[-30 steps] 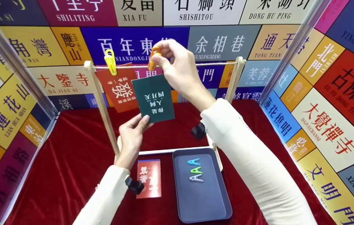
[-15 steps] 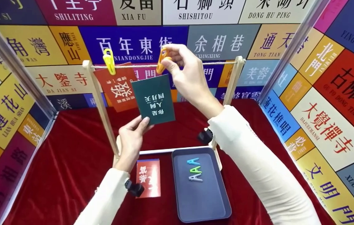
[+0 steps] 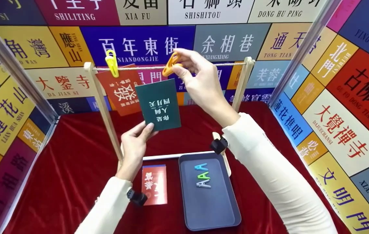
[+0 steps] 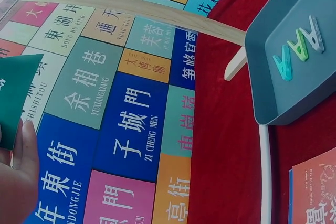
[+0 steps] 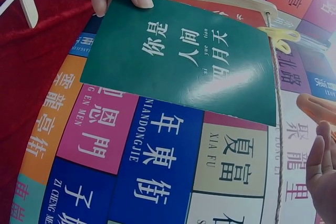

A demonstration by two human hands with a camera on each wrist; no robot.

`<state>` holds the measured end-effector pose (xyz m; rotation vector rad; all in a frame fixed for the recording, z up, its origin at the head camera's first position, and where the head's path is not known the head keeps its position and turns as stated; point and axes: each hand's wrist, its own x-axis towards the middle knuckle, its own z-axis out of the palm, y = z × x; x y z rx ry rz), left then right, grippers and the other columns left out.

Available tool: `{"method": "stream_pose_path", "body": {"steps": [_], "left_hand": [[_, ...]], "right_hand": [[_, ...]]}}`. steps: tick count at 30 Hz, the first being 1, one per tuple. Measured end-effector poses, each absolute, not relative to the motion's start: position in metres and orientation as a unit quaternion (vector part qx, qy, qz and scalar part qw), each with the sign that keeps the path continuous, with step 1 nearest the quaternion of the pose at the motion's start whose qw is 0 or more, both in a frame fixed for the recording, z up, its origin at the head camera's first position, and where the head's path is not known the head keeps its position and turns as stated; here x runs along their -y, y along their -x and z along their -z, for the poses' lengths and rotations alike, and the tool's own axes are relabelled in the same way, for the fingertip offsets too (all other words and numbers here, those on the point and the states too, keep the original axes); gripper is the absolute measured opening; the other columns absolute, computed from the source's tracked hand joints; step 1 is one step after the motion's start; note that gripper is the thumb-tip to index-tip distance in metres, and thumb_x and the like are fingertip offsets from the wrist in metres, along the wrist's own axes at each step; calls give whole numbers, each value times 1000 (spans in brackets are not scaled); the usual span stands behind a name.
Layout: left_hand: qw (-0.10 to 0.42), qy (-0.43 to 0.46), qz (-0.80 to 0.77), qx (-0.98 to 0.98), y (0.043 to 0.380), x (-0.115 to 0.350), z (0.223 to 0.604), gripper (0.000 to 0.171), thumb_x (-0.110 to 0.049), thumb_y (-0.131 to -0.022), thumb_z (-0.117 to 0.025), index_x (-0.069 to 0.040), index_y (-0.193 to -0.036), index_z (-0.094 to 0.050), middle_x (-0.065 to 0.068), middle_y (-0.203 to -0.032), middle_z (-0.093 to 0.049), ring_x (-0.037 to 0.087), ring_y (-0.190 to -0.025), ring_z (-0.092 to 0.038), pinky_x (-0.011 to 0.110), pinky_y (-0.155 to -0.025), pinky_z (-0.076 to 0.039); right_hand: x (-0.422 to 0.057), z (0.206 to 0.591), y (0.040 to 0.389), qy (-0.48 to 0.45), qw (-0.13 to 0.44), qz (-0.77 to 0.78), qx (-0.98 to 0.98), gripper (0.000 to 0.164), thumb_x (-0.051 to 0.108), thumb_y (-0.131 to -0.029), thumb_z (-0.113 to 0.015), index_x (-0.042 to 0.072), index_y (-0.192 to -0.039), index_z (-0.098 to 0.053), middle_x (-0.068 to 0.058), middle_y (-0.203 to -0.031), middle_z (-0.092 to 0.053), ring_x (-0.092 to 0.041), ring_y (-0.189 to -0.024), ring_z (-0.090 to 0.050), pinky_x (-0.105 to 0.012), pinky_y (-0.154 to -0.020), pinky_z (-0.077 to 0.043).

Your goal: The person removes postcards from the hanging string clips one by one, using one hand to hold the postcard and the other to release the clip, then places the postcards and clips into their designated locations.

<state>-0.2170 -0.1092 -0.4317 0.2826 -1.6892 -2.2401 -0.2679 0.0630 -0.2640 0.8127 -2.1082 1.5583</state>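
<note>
My left hand point(image 3: 135, 138) pinches the lower left corner of a dark green card point(image 3: 159, 104) with white characters, holding it up just below the string point(image 3: 135, 68). In the right wrist view the green card point(image 5: 184, 61) fills the upper middle, thumb on its edge. Above the card's top edge, my right hand point(image 3: 200, 70) pinches an orange clothespin point(image 3: 172, 64) between thumb and fingers, right at the string. Further left, a yellow clothespin point(image 3: 112, 63) sits on the string over a hanging red card point(image 3: 121, 92), partly hidden behind the green one.
A wooden frame point(image 3: 101, 107) carries the string between two posts. On the red cloth point(image 3: 64, 169) lie a red card point(image 3: 154, 185) over a blue one and a grey tray point(image 3: 210, 208) holding blue, green point(image 3: 203, 175) and grey clothespins. Printed panels stand behind and beside.
My right hand has moved right and slightly down with the orange clothespin, which now appears wider, its two legs spread. The left hand and green card have barely moved.
</note>
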Motion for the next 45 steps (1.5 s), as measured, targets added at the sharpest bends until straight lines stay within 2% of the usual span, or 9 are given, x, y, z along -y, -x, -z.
{"method": "stream_pose_path", "body": {"steps": [16,20,22,24,28,34,39,43,45], "left_hand": [[165,-91,794,577,204,115,437,30,1,-92,-68,10,-121,-67,3,-94,-78,11,-69,-76,25,-82,-64],[165,-90,795,577,199,113,440,30,2,-92,-67,12,-121,-66,17,-101,-77,11,-69,-76,26,-81,-64],[165,-91,798,572,196,112,442,31,4,-93,-66,14,-122,-64,24,-115,-70,11,-69,-75,26,-81,-64],[166,-90,799,571,194,112,445,31,4,-94,-64,15,-123,-62,30,-131,-53,9,-70,-75,26,-80,-64],[163,-90,793,580,188,112,450,33,3,-95,-63,15,-125,-60,16,-128,-34,7,-73,-75,23,-81,-63],[172,-91,782,591,183,114,452,31,1,-94,-66,14,-122,-64,6,-107,-40,8,-75,-76,24,-81,-64],[173,-91,775,601,179,115,451,30,0,-94,-66,13,-121,-65,3,-101,-40,8,-75,-76,23,-82,-63],[171,-89,770,608,175,114,449,30,-1,-94,-66,12,-121,-65,7,-108,-41,8,-75,-76,19,-82,-62],[167,-88,767,613,173,114,449,31,-2,-94,-67,12,-122,-65,12,-125,-43,7,-76,-76,16,-84,-61]], "right_hand": [[-76,275,257,-283,212,-551,756,43,14,-90,-76,5,-130,-64,-6,-115,-74,-12,-92,-65,-23,-80,-53],[-79,279,254,-282,215,-556,752,43,14,-90,-75,6,-131,-64,-6,-115,-74,-12,-91,-62,-23,-80,-53],[-80,282,253,-284,217,-557,750,42,14,-91,-75,6,-131,-64,-6,-114,-74,-11,-91,-62,-23,-80,-53],[-81,285,251,-285,222,-556,749,42,14,-90,-75,5,-130,-65,-7,-113,-75,-11,-91,-62,-23,-81,-53],[-84,291,247,-281,230,-561,744,41,14,-89,-76,4,-127,-66,-8,-111,-75,-12,-90,-62,-28,-82,-52],[-86,298,238,-268,212,-579,740,41,12,-88,-76,6,-128,-66,-6,-113,-75,-14,-91,-62,-25,-81,-52],[-88,303,231,-264,214,-590,732,43,7,-87,-76,2,-129,-66,-10,-113,-75,-14,-90,-63,-20,-76,-55],[-89,308,226,-264,219,-599,724,42,3,-87,-76,0,-128,-65,-13,-113,-75,-13,-87,-64,-18,-75,-57],[-89,310,224,-263,220,-599,724,42,3,-87,-76,0,-128,-66,-14,-114,-75,-13,-87,-64,-19,-77,-57]]}}
